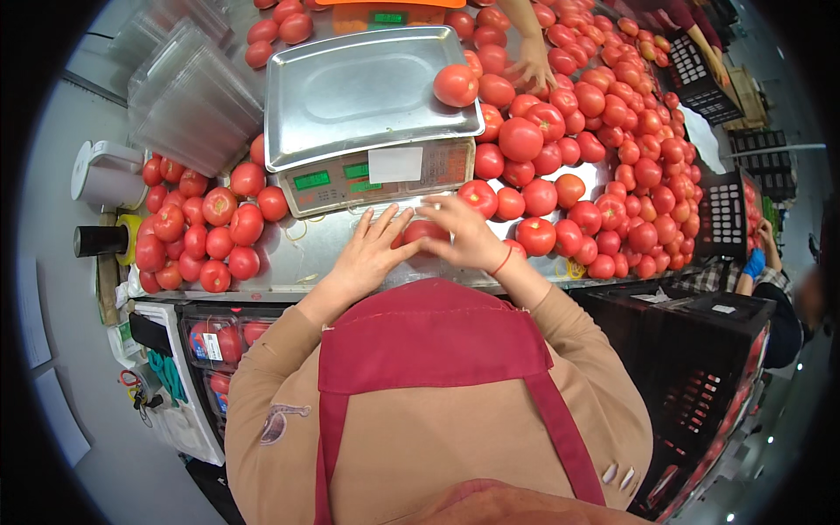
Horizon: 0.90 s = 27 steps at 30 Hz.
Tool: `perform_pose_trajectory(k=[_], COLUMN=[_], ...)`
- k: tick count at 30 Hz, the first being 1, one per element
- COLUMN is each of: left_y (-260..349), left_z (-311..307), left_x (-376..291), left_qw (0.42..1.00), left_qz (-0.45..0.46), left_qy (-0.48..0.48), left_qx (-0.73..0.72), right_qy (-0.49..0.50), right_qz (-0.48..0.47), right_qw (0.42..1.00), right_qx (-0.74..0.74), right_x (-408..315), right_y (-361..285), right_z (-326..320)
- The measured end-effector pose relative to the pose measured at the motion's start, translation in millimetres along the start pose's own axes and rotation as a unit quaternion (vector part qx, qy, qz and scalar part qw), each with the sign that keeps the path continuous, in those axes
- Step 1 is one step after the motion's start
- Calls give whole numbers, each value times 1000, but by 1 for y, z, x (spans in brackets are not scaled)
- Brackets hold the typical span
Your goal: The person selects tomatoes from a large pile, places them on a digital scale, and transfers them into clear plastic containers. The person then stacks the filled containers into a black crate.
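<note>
My left hand (374, 252) is stretched out over the metal table (302, 252), fingers apart and thumb pointing at my right hand. My right hand (467, 233) is slightly blurred, its fingers bent over a red tomato (425, 231). That tomato lies between the two hands, partly covered by them; whether the right fingers grip it is unclear. Just beyond the hands stands a digital scale (321, 197) with lit green displays and a white paper patch. On the right edge of its steel pan (367, 85) rests one tomato (455, 85).
Loose tomatoes (590, 216) cover the right side; another group (203, 230) lies left. Clear plastic containers (190, 98) are stacked behind it. Another person's hand (535, 64) reaches among the tomatoes near an orange scale (394, 16). Black crates (663, 341) stand at right, packed tomato boxes (213, 341) below left.
</note>
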<state>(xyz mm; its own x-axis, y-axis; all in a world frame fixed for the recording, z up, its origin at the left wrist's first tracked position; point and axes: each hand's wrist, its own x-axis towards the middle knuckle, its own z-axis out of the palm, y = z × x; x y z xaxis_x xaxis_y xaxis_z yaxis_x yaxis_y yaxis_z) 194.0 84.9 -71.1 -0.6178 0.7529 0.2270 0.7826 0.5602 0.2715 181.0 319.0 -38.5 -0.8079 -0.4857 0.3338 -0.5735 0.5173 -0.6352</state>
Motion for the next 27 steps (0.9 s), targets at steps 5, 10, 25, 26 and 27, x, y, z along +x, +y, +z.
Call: perform_pose_trajectory(k=[5, 10, 25, 26, 27], left_y=[9, 6, -19, -19, -17], left_z=[-9, -4, 18, 19, 16], left_x=[13, 17, 20, 18, 14], left_qw=[999, 999, 964, 960, 937], left_qz=[-35, -38, -143, -145, -180], left_qy=[6, 28, 155, 163, 195], left_qx=[-13, -10, -163, -177, -225], right_qy=[281, 215, 55, 66, 78], right_qz=[-11, 110, 90, 95, 100], right_qw=[952, 949, 992, 992, 991], right_qx=[-124, -203, -62, -58, -53], right_x=[97, 143, -18, -21, -28], right_y=[32, 94, -33, -28, -24], right_z=[-49, -50, 25, 19, 13])
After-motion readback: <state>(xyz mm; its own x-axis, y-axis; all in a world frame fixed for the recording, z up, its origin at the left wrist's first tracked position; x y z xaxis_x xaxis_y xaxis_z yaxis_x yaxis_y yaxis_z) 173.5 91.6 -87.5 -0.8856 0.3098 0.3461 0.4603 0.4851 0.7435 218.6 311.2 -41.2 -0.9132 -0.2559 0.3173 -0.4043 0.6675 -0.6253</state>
